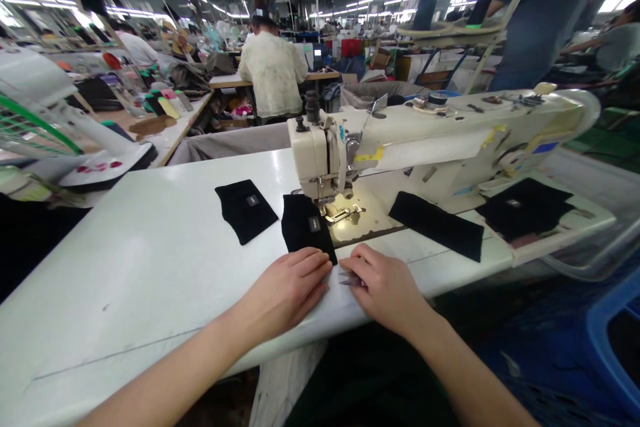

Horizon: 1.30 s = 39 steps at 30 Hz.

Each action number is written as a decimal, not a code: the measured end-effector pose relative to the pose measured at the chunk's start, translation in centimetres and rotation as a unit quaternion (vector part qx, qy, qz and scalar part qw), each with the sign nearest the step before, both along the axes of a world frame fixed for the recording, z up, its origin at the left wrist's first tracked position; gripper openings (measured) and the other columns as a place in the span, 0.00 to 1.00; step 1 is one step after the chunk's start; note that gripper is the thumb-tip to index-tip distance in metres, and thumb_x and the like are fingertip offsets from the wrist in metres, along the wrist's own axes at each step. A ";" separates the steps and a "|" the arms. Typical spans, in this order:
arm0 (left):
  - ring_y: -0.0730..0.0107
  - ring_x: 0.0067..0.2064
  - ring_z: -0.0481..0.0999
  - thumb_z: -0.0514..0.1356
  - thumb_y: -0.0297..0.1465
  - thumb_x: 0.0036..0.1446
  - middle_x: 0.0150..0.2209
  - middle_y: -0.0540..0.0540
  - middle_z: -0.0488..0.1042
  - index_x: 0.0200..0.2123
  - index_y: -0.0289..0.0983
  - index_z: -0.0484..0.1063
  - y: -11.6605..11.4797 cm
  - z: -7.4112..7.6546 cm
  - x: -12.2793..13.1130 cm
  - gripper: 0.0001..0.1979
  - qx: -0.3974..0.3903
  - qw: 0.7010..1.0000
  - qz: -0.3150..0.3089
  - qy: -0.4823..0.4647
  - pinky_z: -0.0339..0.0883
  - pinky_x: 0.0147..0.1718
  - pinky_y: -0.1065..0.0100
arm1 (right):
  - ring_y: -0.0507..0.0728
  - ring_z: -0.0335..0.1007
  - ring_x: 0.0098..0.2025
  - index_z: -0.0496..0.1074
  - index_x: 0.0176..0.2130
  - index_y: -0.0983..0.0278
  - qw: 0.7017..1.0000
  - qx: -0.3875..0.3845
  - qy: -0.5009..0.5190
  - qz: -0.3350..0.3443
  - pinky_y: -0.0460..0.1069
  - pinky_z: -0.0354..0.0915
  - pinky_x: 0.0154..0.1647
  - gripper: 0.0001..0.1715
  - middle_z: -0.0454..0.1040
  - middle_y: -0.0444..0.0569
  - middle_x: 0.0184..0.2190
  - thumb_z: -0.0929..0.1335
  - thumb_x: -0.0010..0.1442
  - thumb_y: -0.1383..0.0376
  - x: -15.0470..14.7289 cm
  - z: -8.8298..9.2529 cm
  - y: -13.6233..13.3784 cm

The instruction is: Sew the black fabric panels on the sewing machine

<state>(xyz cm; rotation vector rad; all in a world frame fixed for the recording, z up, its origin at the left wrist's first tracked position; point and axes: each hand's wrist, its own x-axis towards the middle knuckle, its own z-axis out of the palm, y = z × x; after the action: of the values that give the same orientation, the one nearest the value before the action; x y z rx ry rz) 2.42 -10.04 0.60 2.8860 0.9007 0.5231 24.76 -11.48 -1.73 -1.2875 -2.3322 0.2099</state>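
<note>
My left hand (285, 290) lies with its fingers over the lower end of a black fabric piece (303, 227), which has a small label and sits just in front of the sewing machine's presser foot (340, 213). My right hand (385, 289) is close beside it on the white table (125, 267), with small metal thread snips (351, 279) poking out from under its fingers. Further left lies a second labelled black piece (245, 210). To the right are a long black strip (435, 225) and a black stack (523, 209).
A cream industrial sewing machine (400, 140) stands on the table. A blue bin (607, 340) sits low at the right. A co-worker (273, 73) sits at a bench ahead, and a standing person (537, 20) is at the upper right, beyond thread cones (430, 7).
</note>
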 end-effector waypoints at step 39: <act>0.59 0.52 0.74 0.51 0.32 0.68 0.50 0.38 0.75 0.50 0.33 0.74 8.2 -0.1 -1.5 0.16 -0.003 0.999 0.040 0.001 0.73 0.53 0.56 | 0.54 0.68 0.28 0.71 0.34 0.62 0.874 0.314 0.072 -0.363 0.49 0.62 0.32 0.02 0.74 0.46 0.30 0.67 0.59 0.67 9.2 2.4 1.4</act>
<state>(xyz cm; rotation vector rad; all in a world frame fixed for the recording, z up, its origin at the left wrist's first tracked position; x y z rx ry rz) 0.89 -1.83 0.45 2.8563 1.0190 0.5225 33.98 -10.05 0.71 -1.5874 -1.4393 -0.6227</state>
